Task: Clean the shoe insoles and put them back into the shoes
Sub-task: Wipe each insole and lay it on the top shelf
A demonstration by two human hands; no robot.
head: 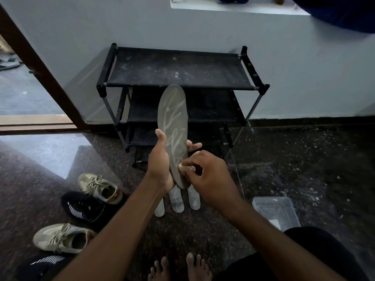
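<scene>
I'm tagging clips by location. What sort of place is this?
Likely a home entryway: a black shoe rack stands against the wall, sneakers lie on the polished stone floor, and a doorway opens at the left.

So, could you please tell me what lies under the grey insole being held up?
Three pale insoles lie on the dark speckled floor below the grey patterned insole. Their far ends are hidden behind it, the left hand and the right hand.
</scene>
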